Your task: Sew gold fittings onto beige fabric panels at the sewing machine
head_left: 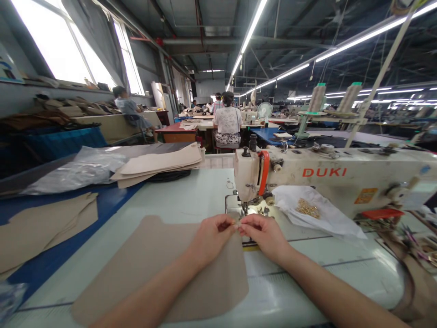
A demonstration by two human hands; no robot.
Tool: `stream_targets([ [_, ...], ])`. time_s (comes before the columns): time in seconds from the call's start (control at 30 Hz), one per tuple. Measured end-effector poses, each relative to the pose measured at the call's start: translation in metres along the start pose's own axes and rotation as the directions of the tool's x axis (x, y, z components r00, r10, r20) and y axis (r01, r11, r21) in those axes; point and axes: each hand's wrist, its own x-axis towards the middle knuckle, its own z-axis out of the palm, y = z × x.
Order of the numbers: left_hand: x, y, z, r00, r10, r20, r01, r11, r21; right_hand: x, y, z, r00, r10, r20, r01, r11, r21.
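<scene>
My left hand [211, 238] and my right hand [262, 236] meet in front of the sewing machine needle, their fingertips pinching a small gold metal piece [236, 224] between them. Under my left forearm lies a flat beige leather-like panel [153, 269] on the pale machine table [273, 284]. The industrial DUKI sewing machine [324, 175] stands just beyond my right hand, its needle area [245, 207] lit. A white plastic bag [307, 210] holding many small gold pieces lies close to that hand.
A stack of beige panels [160, 164] and a silvery plastic bag [75, 173] lie at the far left of the table. More cut panels [44, 232] rest on a blue surface. Thread cones [317, 98] stand above the machine. Co-workers sit at machines beyond.
</scene>
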Motion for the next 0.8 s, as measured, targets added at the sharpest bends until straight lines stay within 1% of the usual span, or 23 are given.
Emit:
stream_targets([
  [0.1,0.000,-0.002,0.001,1.000,0.023,-0.002,-0.023,0.998,0.052,-0.002,-0.003,-0.002,0.998,-0.057,-0.006,0.056,0.989,-0.141],
  [0.23,-0.001,-0.004,0.002,0.997,0.083,0.003,-0.083,0.988,0.134,-0.003,-0.008,-0.002,0.992,-0.124,-0.001,0.115,0.928,-0.354],
  [0.37,0.000,-0.001,-0.001,0.992,0.117,0.040,-0.123,0.964,0.235,-0.005,-0.011,-0.002,0.991,-0.127,0.035,0.130,0.894,-0.429],
  [0.4,0.001,-0.001,-0.002,0.991,0.129,0.034,-0.134,0.957,0.256,-0.005,-0.011,-0.002,0.993,-0.115,0.034,0.119,0.895,-0.430],
  [0.47,0.003,-0.004,-0.004,0.986,0.165,-0.012,-0.154,0.943,0.296,-0.005,-0.012,-0.002,0.997,-0.077,0.012,0.075,0.900,-0.429],
  [0.57,0.007,-0.015,-0.004,0.970,0.234,-0.071,-0.187,0.895,0.405,-0.005,-0.015,-0.002,1.000,-0.002,-0.027,-0.010,0.902,-0.431],
  [0.67,0.008,-0.025,-0.002,0.958,0.281,-0.051,-0.219,0.837,0.502,-0.002,-0.018,-0.001,0.995,0.092,-0.040,-0.100,0.873,-0.478],
  [0.8,-0.001,-0.026,0.000,0.967,0.250,-0.050,-0.185,0.823,0.536,0.008,-0.019,0.001,0.982,0.186,-0.032,-0.175,0.837,-0.518],
])
